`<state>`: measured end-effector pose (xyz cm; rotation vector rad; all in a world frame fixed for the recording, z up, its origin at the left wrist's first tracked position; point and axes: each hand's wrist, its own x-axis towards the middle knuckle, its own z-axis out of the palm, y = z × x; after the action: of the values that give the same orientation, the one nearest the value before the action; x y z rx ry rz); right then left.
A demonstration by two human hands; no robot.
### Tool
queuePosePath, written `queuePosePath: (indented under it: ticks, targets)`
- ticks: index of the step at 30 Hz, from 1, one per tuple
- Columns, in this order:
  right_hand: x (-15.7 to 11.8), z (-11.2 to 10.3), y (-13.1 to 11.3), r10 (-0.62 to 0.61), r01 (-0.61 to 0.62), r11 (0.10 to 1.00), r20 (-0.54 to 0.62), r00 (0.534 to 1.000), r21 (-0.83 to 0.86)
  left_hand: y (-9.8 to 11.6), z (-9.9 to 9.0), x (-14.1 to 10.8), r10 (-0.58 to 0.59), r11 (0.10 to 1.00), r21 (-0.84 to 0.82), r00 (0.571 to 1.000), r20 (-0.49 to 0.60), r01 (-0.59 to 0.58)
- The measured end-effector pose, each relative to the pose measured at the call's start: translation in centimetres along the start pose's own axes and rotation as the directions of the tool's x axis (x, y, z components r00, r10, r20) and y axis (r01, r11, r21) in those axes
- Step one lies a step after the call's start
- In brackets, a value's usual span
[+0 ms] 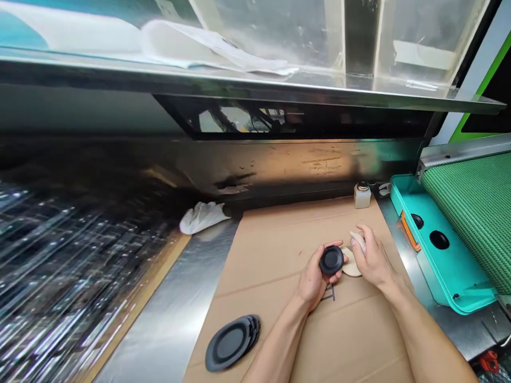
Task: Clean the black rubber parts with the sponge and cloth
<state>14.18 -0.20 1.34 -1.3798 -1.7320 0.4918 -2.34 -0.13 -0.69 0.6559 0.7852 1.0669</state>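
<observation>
My left hand (313, 279) grips a small black round disc (331, 260) with a raised ring, its face turned up toward me. Just to the right, the fingers of my right hand (372, 258) are closed on a whitish wad of cloth (357, 241). Between the hands a round cream-coloured pad (351, 265) lies on the cardboard sheet (275, 250), partly covered by my fingers. Nearer to me on the left rests a stack of several black discs (232, 342), fanned a little to the right.
A small white bottle with a dark cap (362, 196) stands at the cardboard's far edge. To the right, a teal tray (459, 266) holds black discs beside a green conveyor belt (475, 207). A white glove (203, 217) lies left, near shiny plastic-wrapped stock (67, 276). A metal shelf (247, 88) overhangs.
</observation>
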Motion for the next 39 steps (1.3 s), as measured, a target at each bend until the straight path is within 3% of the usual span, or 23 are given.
queuePosePath:
  ticks: [8,17,39]
  targets:
    - [-0.5,0.5,-2.2,-0.152,0.150,0.988,0.114,0.982,0.027,-0.8,0.0,0.4,0.020,0.996,0.084,0.997,-0.072,-0.014]
    - [-1.0,1.7,-2.4,-0.167,0.202,0.917,0.130,0.977,-0.344,-0.6,0.1,-0.2,0.044,0.942,0.334,0.993,-0.109,-0.005]
    - [-0.6,0.9,-2.6,-0.124,0.188,0.916,0.194,0.973,-0.355,-0.2,0.8,-0.9,0.060,0.832,0.554,0.994,-0.089,-0.001]
